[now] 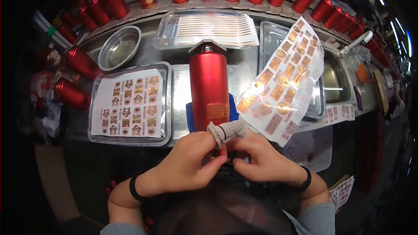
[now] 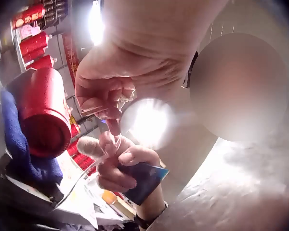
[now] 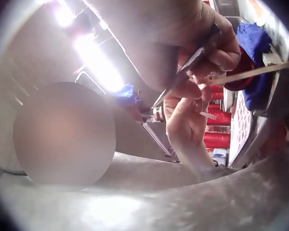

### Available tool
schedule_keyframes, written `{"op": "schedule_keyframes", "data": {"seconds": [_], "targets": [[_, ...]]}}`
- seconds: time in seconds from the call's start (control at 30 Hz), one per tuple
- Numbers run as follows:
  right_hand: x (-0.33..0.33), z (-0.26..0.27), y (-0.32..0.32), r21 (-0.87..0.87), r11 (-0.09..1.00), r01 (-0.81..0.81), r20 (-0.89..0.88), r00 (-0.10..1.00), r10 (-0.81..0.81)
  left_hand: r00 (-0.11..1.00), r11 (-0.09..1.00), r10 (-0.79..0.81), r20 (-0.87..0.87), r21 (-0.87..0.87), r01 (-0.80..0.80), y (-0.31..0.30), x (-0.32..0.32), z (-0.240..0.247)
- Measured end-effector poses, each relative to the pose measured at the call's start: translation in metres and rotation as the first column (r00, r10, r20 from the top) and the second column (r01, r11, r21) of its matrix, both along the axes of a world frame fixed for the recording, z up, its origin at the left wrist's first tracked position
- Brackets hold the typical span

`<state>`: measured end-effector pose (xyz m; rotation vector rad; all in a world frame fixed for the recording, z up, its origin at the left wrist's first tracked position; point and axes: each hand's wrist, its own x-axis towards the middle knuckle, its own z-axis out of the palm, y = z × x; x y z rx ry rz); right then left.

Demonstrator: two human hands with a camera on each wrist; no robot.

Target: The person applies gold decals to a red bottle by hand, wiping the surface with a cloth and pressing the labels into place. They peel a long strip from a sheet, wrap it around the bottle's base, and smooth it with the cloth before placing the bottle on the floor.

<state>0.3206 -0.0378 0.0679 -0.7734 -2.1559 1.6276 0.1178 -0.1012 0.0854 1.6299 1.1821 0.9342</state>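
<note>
Hands together: right hand (image 1: pixel 261 159) grips a flat blue piece (image 2: pixel 142 184); left hand (image 1: pixel 185 161) has curled fingers, contents undetermined. Red bottle (image 1: pixel 209 82) lies directly beyond both, long axis pointing away, base nearest; neither hand clearly closer.

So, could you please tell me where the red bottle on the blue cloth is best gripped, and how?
I'd take the red bottle around the middle of its body, coming from above and spanning its width. It lies with its base at the near end, and its rounded upper side is bare there; the gold decal and blue cloth are nearer the base.
</note>
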Motion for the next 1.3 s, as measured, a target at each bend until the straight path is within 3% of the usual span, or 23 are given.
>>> {"op": "schedule_keyframes", "data": {"seconds": [0.1,0.13,0.2,0.27,0.33,0.37,0.47,0.57,0.83,1.03,1.13,1.3], "targets": [[0.004,-0.004,0.009,-0.356,0.928,-0.108,0.066,0.988,0.14,0.999,0.997,0.047,-0.007,-0.061,-0.047,-0.007,-0.009,-0.003],[0.007,-0.008,0.009,-0.449,0.892,-0.056,0.069,0.993,0.097,0.999,0.996,0.054,0.002,-0.073,-0.053,-0.007,-0.01,-0.003],[0.009,-0.004,0.012,-0.422,0.907,0.0,0.02,1.0,0.01,0.992,0.988,0.119,0.042,-0.109,-0.113,-0.009,-0.011,-0.008],[0.011,0.007,0.018,-0.168,0.98,0.109,0.045,0.994,-0.103,0.983,0.98,0.166,0.075,-0.12,-0.156,-0.009,-0.012,-0.017],[0.012,0.034,0.025,-0.102,0.979,0.177,0.121,0.979,-0.165,0.961,0.971,0.224,0.163,-0.119,-0.206,-0.008,-0.014,-0.019],[0.013,0.036,0.026,0.07,0.978,0.195,0.089,0.976,-0.201,0.954,0.967,0.248,0.169,-0.109,-0.232,-0.006,-0.016,-0.02],[0.007,0.026,0.025,0.228,0.94,0.256,0.046,0.961,-0.273,0.904,0.935,0.355,0.237,-0.12,-0.335,-0.006,-0.016,-0.032],[0.009,-0.008,0.025,0.057,0.957,0.284,0.092,0.953,-0.288,0.853,0.891,0.454,0.256,-0.145,-0.431,-0.009,-0.015,-0.056],[0.006,-0.036,0.023,0.025,0.936,0.352,0.104,0.93,-0.352,0.858,0.868,0.497,0.128,-0.089,-0.489,-0.009,-0.019,-0.077],[0.007,-0.03,0.02,-0.044,0.916,0.399,0.086,0.915,-0.394,0.851,0.84,0.51,0.123,-0.283,-0.463,-0.014,-0.034,-0.088],[0.008,-0.025,0.019,0.0,0.925,0.38,0.075,0.922,-0.379,0.882,0.888,0.459,0.107,-0.034,-0.458,-0.007,-0.03,-0.088],[0.011,-0.022,0.018,0.024,0.922,0.386,0.07,0.92,-0.386,0.936,0.938,0.346,0.063,0.014,-0.347,-0.003,-0.026,-0.096]]}}
